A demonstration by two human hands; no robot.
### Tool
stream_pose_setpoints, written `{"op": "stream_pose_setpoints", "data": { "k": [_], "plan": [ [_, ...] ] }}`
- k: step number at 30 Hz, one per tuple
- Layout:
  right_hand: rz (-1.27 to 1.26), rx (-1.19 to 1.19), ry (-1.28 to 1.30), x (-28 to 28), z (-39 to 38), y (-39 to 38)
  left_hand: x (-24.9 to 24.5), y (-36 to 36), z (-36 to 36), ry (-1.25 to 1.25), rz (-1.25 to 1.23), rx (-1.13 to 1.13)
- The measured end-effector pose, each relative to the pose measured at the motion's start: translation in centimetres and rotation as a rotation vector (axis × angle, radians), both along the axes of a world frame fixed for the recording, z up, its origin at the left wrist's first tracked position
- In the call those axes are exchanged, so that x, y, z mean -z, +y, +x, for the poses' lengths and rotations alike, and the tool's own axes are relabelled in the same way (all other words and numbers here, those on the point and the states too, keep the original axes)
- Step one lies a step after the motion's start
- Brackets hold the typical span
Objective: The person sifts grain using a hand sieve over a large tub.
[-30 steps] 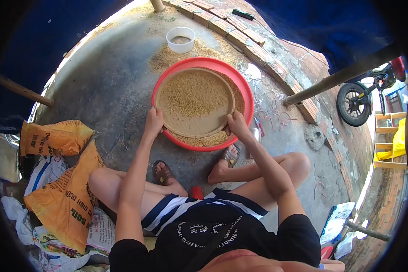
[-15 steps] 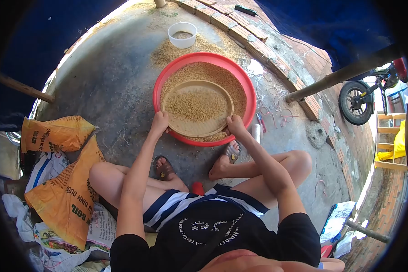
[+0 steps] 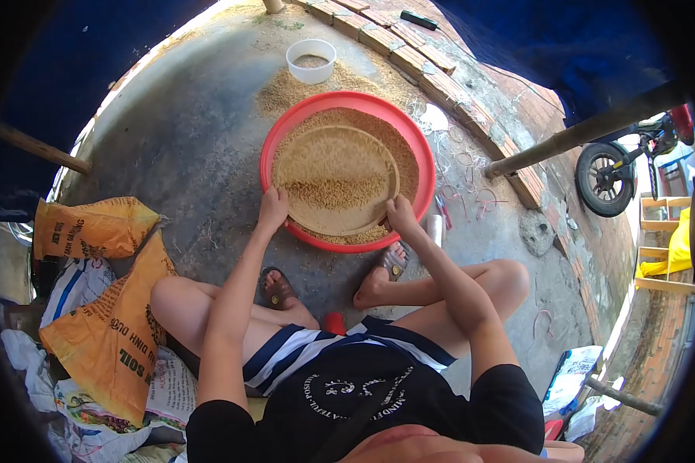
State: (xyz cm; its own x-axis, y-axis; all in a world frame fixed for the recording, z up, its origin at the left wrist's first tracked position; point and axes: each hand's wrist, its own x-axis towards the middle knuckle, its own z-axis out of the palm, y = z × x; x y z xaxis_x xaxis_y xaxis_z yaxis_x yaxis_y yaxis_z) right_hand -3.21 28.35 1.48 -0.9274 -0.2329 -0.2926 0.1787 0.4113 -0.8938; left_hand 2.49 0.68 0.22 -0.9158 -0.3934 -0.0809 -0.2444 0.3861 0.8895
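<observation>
The left hand [image 3: 273, 208] and the right hand [image 3: 400, 214] each grasp the near rim of a round, shallow tray [image 3: 336, 221], fingers curled around its edge. The tray is over a wide red basin [image 3: 426, 166]; whether the two touch, I cannot tell. A band of tan grain [image 3: 332, 193] crosses the tray's middle, and beyond it the grain blurs toward the far side. More grain [image 3: 405, 147] lies in the basin around the tray. Farther off, a white tub [image 3: 311, 74] holds something greyish-brown, low inside.

Compared with half a second ago, the tray's far rim sits farther from the person, and the grain, then a rounded heap, is strung out and blurred.

Orange sacks [image 3: 104, 347] lie on the grey concrete floor [image 3: 177, 147] at the left. Loose grain [image 3: 274, 96] spreads about the tub, past which runs a brick edging [image 3: 409, 60]; a black wheel [image 3: 605, 177] stands at far right.
</observation>
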Motion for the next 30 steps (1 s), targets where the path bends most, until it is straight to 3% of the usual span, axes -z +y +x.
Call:
{"op": "stream_pose_setpoints", "data": {
  "k": [2, 6, 8, 9, 11, 12, 14, 15, 17, 18, 20, 24, 26, 27, 28, 29, 30],
  "plan": [
    [0.083, -0.092, -0.176, 0.6, 0.5, 0.6, 1.2, -0.9, 0.4, -0.336, 0.181, 0.058],
    [0.063, -0.103, -0.166, -4.5, 1.2, -0.1, -2.4, -1.1, 0.8, -0.339, 0.186, 0.074],
    [-0.082, -0.041, 0.087, -7.1, 1.7, -0.2, -7.7, -0.1, 1.0, -0.037, 0.034, -0.008],
    [-0.082, -0.040, 0.094, -8.1, 1.6, -0.4, -8.9, -0.1, 0.8, -0.029, 0.034, -0.007],
    [-0.185, 0.002, 0.327, -9.5, 1.6, -0.8, -10.3, 0.0, 0.5, 0.410, -0.146, -0.037],
    [-0.183, 0.005, 0.326, -9.0, 1.1, -1.0, -9.8, -0.1, -0.2, 0.409, -0.144, -0.035],
    [-0.145, 0.022, 0.351, -6.3, -0.2, -1.1, -6.9, -0.7, -1.6, 0.741, -0.398, 0.001],
    [-0.144, 0.022, 0.342, -4.1, 0.0, -0.9, -4.3, -0.7, -1.2, 0.733, -0.396, 0.002],
    [0.026, 0.033, 0.032, -0.6, -0.2, -0.5, 0.2, -0.8, -0.3, 0.001, -0.019, -0.009],
    [0.047, -0.036, -0.057, -0.5, 0.4, -0.1, 0.7, -0.8, 0.0, -0.003, -0.017, -0.007],
    [0.086, -0.066, -0.144, -0.4, 1.3, 0.3, 1.6, -0.9, 0.7, -0.288, 0.126, 0.087],
    [0.049, -0.099, -0.174, -1.6, 1.3, 0.6, -0.8, -1.2, 0.9, -0.356, 0.199, 0.102],
    [-0.031, -0.084, -0.113, -4.5, 1.7, 0.3, -5.3, -0.6, 0.9, -0.130, 0.045, 0.034],
    [-0.080, -0.015, 0.078, -5.9, 2.1, 0.0, -6.4, -0.6, 0.8, -0.122, 0.042, 0.035],
    [-0.128, 0.054, 0.270, -7.1, 2.1, -0.3, -7.3, -0.6, 0.7, 0.122, -0.078, 0.016],
    [-0.128, 0.051, 0.277, -7.9, 1.8, -0.5, -8.1, -0.5, 0.5, 0.364, -0.197, -0.006],
    [-0.135, 0.056, 0.360, -8.5, 1.4, -0.7, -9.1, -0.2, 0.2, 0.368, -0.196, -0.009]
  ]
}}
